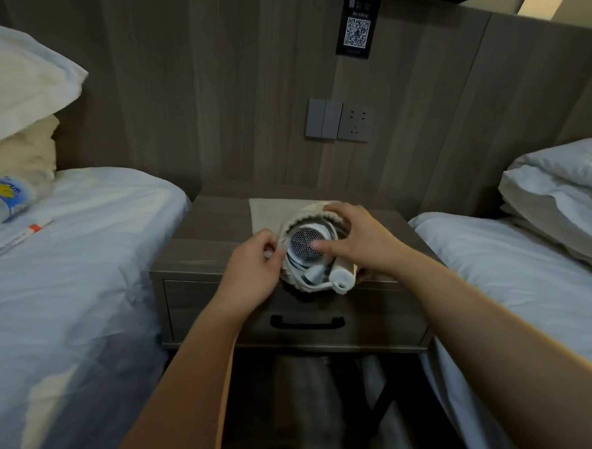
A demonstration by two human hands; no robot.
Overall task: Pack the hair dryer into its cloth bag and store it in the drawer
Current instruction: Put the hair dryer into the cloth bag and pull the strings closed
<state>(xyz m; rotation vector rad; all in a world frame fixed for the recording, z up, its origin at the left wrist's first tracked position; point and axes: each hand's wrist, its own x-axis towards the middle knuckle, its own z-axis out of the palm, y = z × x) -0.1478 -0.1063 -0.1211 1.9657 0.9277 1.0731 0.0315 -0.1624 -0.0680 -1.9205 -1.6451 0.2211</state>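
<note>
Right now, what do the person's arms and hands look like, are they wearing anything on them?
Both forearms are bare up to the frame's edge, with no sleeves in view. The left hand and right hand wear no gloves, and no watch, bracelet or ring shows. The picture is too dim and soft to judge finer marks.

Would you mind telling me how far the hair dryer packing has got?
Mostly bagged: the hair dryer sits inside the cloth bag on the nightstand, though its grille, cord and handle end show at the open mouth. In hand: the left hand pinches the bag's rim while the right hand presses on the dryer. Left: closing the bag, then opening the shut drawer and storing it.
</note>
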